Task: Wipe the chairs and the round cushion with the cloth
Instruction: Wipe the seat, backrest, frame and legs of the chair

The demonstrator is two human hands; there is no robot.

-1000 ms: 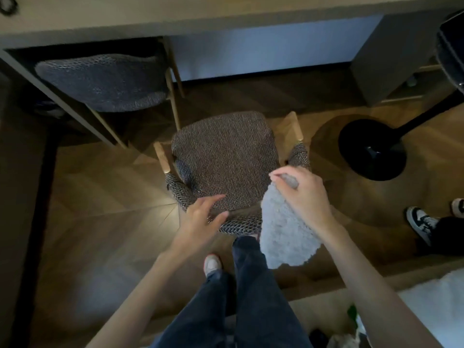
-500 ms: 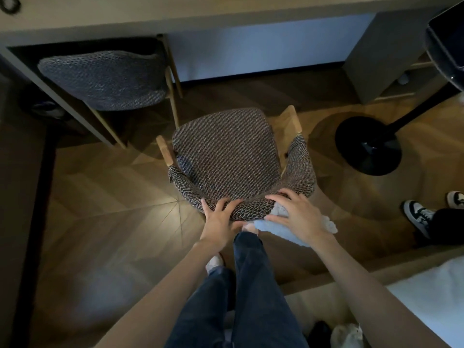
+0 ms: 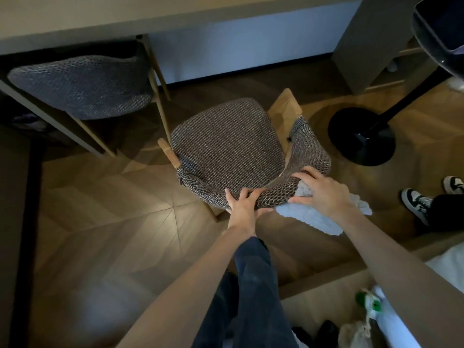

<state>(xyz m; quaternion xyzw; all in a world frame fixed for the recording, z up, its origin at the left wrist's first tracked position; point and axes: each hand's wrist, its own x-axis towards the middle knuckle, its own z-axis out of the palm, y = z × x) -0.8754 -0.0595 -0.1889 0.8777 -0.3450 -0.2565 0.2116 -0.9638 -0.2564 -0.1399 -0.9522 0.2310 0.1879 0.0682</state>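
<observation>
A woven brown-grey armchair (image 3: 228,146) with wooden arms stands in the middle of the floor, its curved backrest (image 3: 276,194) nearest me. My left hand (image 3: 243,204) grips the top of that backrest, fingers curled over the rim. To its right, my right hand (image 3: 324,194) presses a light grey fluffy cloth (image 3: 308,217) flat against the outer side of the backrest; most of the cloth hangs below the hand. A second chair (image 3: 80,86) in grey weave is tucked under the desk at the upper left. The round cushion is not in view.
A long desk (image 3: 125,23) runs along the top. A black round floor stand base (image 3: 361,136) sits right of the chair. Another person's sneakers (image 3: 416,199) are at the right edge. A low wooden platform edge (image 3: 326,280) and bags lie bottom right.
My right hand brought the hanging cloth down onto the backrest and slid it rightwards along the rim. My left hand moved from the seat edge and took hold of the backrest top.
</observation>
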